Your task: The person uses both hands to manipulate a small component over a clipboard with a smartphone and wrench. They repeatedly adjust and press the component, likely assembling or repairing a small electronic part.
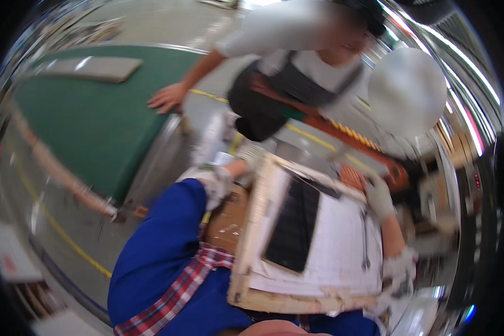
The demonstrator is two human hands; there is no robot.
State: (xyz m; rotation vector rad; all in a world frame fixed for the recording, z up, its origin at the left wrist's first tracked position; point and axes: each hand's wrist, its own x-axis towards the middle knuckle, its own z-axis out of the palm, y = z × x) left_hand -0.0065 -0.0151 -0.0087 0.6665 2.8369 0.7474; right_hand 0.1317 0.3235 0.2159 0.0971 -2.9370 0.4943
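Note:
A shallow wooden-framed tray point(243, 246) is in front of my body, lined with white printed sheets point(341, 246). On the sheets lie a dark, flat, tablet-like device point(292, 227) and a slim metal wrench point(365, 238). My left hand point(251, 155), in a pale work glove, grips the tray's far left corner; its fingers are partly hidden and blurred. My right hand point(378, 197), gloved too, is closed round the far right edge. Beside its fingers sits an orange ribbed piece point(351, 177), whose kind I cannot make out.
A large green-topped table point(89, 123) stands to the left, bearing a long grey-beige panel point(92, 68). Ahead, close to the tray, a co-worker point(308, 73) in dark overalls rests a hand point(168, 98) on the table corner. A brown cardboard box point(227, 221) shows left of the tray.

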